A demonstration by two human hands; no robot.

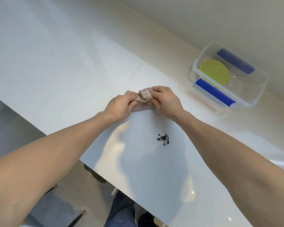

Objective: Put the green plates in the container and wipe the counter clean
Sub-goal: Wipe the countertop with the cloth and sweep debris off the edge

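- Here, the cloth (143, 99) lies bunched on the counter (64, 66) just above the centre of the frame, a beige, nubbly, soft-looking rag gathered into a wrinkled hump in the middle.
- The left hand (120, 106) has its fingers curled onto the cloth's left end, pinching the fabric against the surface; the right hand (166, 102) grips the right end the same way, thumb tucked under the fold.
- Below the hands, toward lower centre, sits a small scatter of dark crumbs (163, 138), dry and granular, apart from the cloth.
- A green plate (214, 72), flat, round and glossy, already lies inside the container (256, 94) at the upper right; whether more than one is stacked there I cannot tell.
- The container is a clear, rounded-corner plastic box with blue clip handles on two sides, well apart from the hands.
- The counter is smooth, pale and shiny, with a straight edge running to the lower right.
- Risks, as I judge them: a loosely bunched cloth may push the crumbs about rather than collect them, and a sweep toward the near edge could drop them onto the floor; fine grains may smear if the rag is damp.
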